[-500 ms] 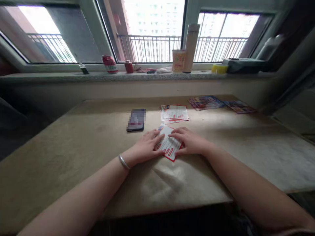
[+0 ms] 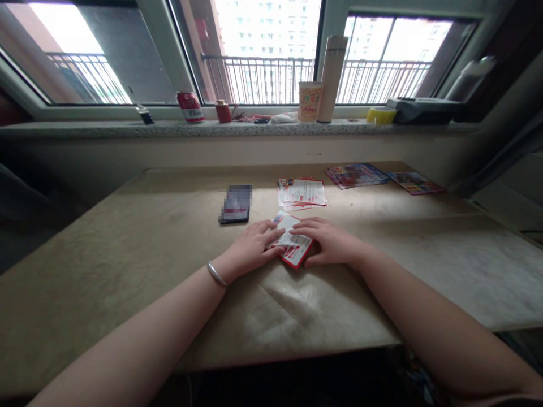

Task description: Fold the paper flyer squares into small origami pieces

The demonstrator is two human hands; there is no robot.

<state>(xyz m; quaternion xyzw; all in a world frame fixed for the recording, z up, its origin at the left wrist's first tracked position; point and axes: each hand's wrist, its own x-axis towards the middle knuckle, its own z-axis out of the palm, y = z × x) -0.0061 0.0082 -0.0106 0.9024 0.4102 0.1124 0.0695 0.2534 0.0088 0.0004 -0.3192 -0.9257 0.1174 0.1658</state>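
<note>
A small stack of white cards with red edges [image 2: 293, 240] lies slantwise on the table between my two hands. My left hand [image 2: 257, 243], a silver bangle on its wrist, holds the stack from the left, its fingers and thumb over the cards. From the right, my right hand [image 2: 328, 242] rests its stretched fingertips on the top card; its thumb is spread near the lower right edge. Just beyond is a loose pile of similar white cards [image 2: 306, 192]. A dark phone [image 2: 236, 203], its screen blurred, lies beyond my left hand.
Colourful picture cards [image 2: 356, 175] lie at the back right, with more picture cards [image 2: 416, 183] beside them. A windowsill [image 2: 254, 130] behind the table [image 2: 127, 254] carries a red can [image 2: 190, 107], a paper cup [image 2: 309, 102], a tall flask [image 2: 333, 79] and yellow tape [image 2: 380, 116].
The stack's near corner has drawn slightly away from me. My right thumb has come off the card edge, and my left thumb sits farther up on the cards.
</note>
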